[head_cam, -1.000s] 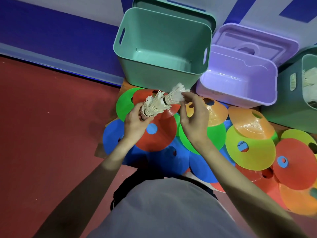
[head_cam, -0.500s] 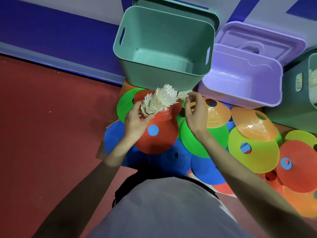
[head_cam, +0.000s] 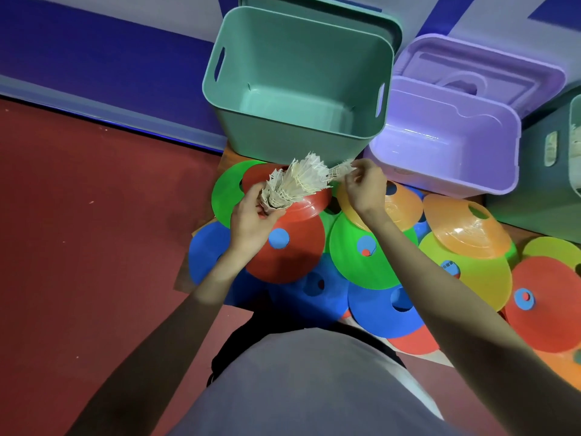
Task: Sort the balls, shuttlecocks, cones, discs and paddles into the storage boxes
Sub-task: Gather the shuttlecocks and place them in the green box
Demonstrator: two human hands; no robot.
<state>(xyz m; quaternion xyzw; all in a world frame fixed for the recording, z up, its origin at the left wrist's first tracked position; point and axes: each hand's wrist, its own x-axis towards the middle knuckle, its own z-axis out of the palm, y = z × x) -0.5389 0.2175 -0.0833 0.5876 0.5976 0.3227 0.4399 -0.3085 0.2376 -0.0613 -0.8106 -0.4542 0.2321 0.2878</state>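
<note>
A nested stack of white feather shuttlecocks (head_cam: 294,185) lies tilted in the air above the discs, feathers pointing up and right. My left hand (head_cam: 254,221) grips the stack at its lower end. My right hand (head_cam: 364,187) pinches the feathers of the end shuttlecock (head_cam: 341,169) at the stack's upper right tip. Just behind stands an empty teal box (head_cam: 301,86). To its right sits an empty purple box (head_cam: 446,143). Several flat marker discs in red (head_cam: 292,256), green, blue, yellow and orange overlap on the floor under my hands.
A dark green box (head_cam: 553,184) stands at the far right edge, its contents hardly visible. Lids lean behind the teal and purple boxes. Red floor stretches to the left, and a blue and white wall runs behind the boxes.
The separate shuttlecock in my right hand has slid onto the stack in my left hand. The stack now reads as one bundle, and both hands have stayed nearly in place.
</note>
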